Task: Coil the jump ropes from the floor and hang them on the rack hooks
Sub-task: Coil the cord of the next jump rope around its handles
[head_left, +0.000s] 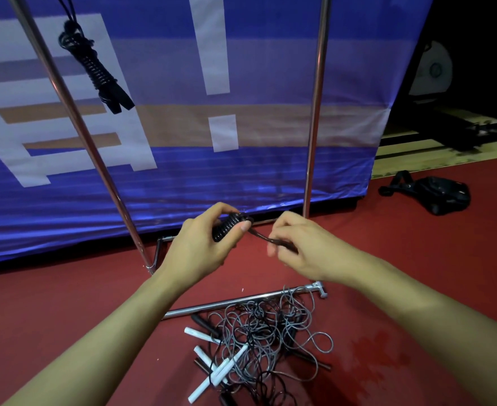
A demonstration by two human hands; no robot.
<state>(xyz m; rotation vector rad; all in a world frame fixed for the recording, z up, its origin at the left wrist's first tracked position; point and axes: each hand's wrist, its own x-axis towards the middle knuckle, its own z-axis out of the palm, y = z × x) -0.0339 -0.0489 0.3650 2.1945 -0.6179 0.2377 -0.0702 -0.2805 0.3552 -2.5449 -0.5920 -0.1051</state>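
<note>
My left hand [203, 244] grips a tightly coiled black jump rope [229, 227] at mid-frame. My right hand [297, 247] pinches the loose end of that same rope [266, 238], stretched short between both hands. A finished black coiled rope [95, 68] hangs at the upper left beside the chrome rack's slanted pole [74, 118]. On the red floor below my hands lies a tangled pile of grey and black ropes [261, 341] with several white handles [212, 373].
The rack's second upright [314, 112] stands right of centre, and its base bar [241, 301] lies on the floor behind the pile. A blue banner [182, 171] hangs behind the rack. A black bag [434, 194] sits on the floor at right.
</note>
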